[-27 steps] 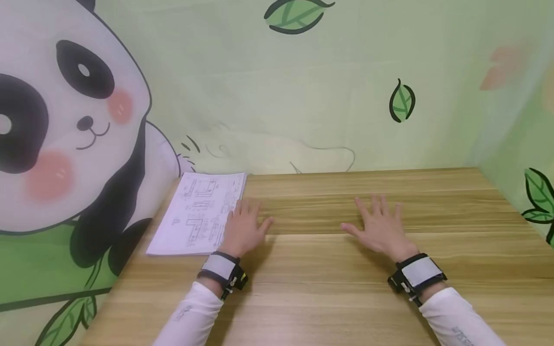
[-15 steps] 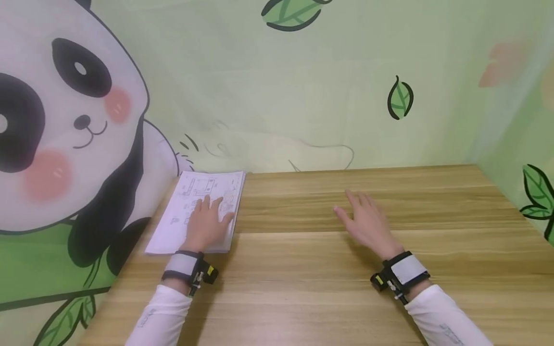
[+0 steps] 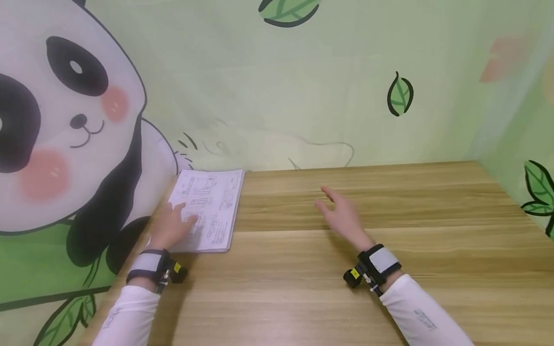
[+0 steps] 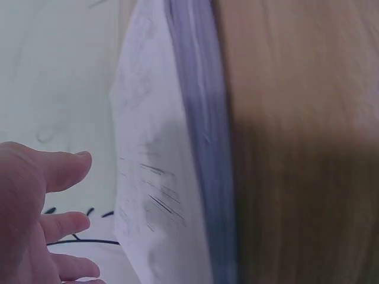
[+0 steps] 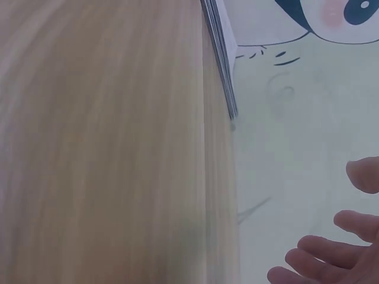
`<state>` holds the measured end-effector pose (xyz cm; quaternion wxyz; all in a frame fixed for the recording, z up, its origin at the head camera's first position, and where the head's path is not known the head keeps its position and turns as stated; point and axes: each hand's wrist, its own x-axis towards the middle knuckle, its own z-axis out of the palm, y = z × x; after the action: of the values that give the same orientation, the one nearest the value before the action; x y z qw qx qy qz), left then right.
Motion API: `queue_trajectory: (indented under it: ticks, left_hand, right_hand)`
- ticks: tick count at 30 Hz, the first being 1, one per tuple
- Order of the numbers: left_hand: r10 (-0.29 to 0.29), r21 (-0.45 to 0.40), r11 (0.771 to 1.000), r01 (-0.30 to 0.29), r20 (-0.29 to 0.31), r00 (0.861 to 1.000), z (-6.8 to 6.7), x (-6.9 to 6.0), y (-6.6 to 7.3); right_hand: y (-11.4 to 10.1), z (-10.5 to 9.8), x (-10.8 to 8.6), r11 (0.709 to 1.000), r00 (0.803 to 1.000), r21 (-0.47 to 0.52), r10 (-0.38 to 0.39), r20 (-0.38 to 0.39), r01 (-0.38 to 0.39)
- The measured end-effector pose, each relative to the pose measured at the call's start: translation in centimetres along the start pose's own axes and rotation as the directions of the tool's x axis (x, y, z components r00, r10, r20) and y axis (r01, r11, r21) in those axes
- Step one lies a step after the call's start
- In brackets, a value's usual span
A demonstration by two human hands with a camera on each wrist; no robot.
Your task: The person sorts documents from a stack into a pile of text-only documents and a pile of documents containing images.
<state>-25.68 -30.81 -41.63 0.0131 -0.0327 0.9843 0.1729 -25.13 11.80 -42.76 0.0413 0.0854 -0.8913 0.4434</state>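
A thick stack of white paper [image 3: 220, 211], printed with technical drawings, lies at the back left of the wooden table. Over its left part is my left hand [image 3: 170, 228], fingers relaxed and thumb spread; whether it touches the sheets I cannot tell from the head view. In the left wrist view the thumb and fingers [image 4: 65, 171] stand apart with nothing between them, and the stack's layered side [image 4: 207, 136] shows. My right hand [image 3: 345, 218] is over the middle of the table, to the right of the stack, holding nothing. Its fingers [image 5: 331, 251] are loosely extended in the right wrist view.
The wooden tabletop [image 3: 285, 278] stretches across the front and right. Behind it hangs a pale green backdrop [image 3: 281, 96] with leaves and a large panda [image 3: 86, 115] at the left. Each wrist wears a strapped-on camera [image 3: 178, 273].
My left hand has moved left, from the stack's right edge to its left part. The right hand has shifted left and turned inward. The stack stays in its place on the table.
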Motion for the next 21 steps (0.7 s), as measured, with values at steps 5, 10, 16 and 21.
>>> queue_trajectory:
  ticks: [5,10,16,21]
  left_hand:
    - [-0.056,-0.044,0.997,0.058,0.044,0.997,0.5,0.4,-1.6]
    - [-0.081,-0.035,0.996,0.083,0.044,0.996,0.8,0.5,-2.5]
    - [-0.069,0.012,0.998,0.068,0.094,0.993,1.0,0.1,-2.4]
    - [-0.069,0.016,0.998,0.068,0.070,0.995,0.9,-0.2,-2.5]
  right_hand:
    - [-0.7,1.7,0.6,1.000,1.000,-0.005,0.004,0.008,-0.003]
    - [-1.4,3.4,0.9,1.000,0.999,0.014,0.013,0.045,-0.013]
    - [-2.2,5.4,1.0,0.994,0.990,0.099,0.033,0.139,-0.047]
    - [-3.0,6.7,1.2,0.986,0.984,0.158,0.025,0.175,-0.053]
